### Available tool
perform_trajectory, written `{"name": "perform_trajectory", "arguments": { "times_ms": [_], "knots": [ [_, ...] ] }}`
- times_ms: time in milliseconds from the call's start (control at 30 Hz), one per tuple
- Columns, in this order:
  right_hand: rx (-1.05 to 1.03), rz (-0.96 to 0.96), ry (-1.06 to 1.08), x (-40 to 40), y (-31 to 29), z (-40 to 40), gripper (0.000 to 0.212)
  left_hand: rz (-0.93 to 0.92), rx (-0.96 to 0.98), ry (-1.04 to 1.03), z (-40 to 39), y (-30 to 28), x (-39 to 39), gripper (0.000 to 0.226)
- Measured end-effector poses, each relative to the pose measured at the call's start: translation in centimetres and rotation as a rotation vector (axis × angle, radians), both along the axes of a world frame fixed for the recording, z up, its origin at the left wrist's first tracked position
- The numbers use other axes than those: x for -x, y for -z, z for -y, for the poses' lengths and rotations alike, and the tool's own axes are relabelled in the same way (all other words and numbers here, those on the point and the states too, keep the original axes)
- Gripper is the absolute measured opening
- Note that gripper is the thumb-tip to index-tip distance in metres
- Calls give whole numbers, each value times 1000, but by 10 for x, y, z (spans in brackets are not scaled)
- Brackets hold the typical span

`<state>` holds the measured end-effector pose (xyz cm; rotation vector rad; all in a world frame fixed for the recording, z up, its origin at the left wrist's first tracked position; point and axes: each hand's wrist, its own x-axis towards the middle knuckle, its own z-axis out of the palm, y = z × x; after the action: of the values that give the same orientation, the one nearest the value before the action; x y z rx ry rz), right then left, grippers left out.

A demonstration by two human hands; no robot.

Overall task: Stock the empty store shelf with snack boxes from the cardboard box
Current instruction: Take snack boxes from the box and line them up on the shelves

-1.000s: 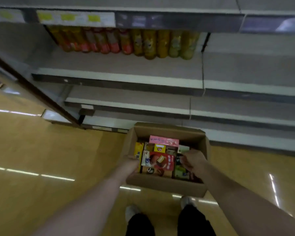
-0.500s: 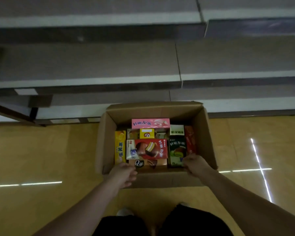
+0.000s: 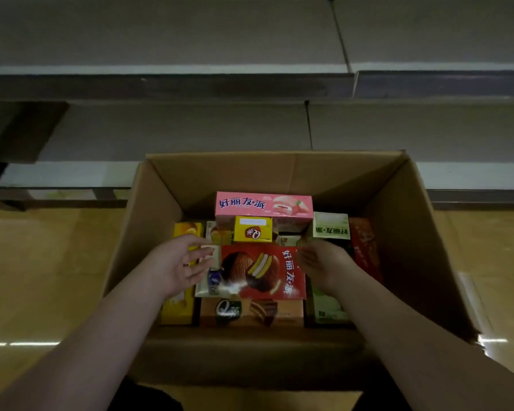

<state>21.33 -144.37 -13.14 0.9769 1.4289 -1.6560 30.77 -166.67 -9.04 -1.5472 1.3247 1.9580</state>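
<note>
Inside the cardboard box (image 3: pixel 404 232), the red snack box (image 3: pixel 263 272) lies flat between both hands, its long axis running from left fingers (image 3: pixel 198 256) to right fingers (image 3: pixel 304 259). Left hand (image 3: pixel 177 266) spread, right hand (image 3: pixel 324 266) loosely curved; neither grips it.

The left hand (image 3: pixel 181 264) covers the red box's (image 3: pixel 263 272) left end (label unreadable); shelves (image 3: pixel 166 81) run off-frame.

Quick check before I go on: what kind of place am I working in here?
Most likely a shop aisle during restocking. Tiered grey store shelves run along the top with nothing on them, and an open cardboard box of packaged snack boxes, such as the red pie box, sits on the glossy floor below them.
</note>
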Motion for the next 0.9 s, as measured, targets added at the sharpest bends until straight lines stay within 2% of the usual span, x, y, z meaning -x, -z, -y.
{"name": "perform_trajectory", "arguments": {
  "times_ms": [100, 267, 433, 633, 767, 900],
  "knots": [
    [-58, -79, -130, 5, 13, 9, 11, 45, 150, 178, 1, 36, 5, 23],
    [-195, -100, -194, -5, 26, -8, 8, 29, 443, 414, 1, 55, -1, 27],
    [-277, -134, -355, -5, 25, -30, 7, 94, 394, 438, 6, 62, -8, 43],
    [-339, -159, -456, -6, 28, -34, 6, 96, 352, 353, 15, 69, -3, 40],
    [-302, -124, -544, -10, 31, -27, 13, 124, 280, 316, 10, 72, -4, 46],
    [-242, -72, -652, -9, 33, -22, 18, 125, 286, 321, 5, 79, -1, 44]
  ]
}}
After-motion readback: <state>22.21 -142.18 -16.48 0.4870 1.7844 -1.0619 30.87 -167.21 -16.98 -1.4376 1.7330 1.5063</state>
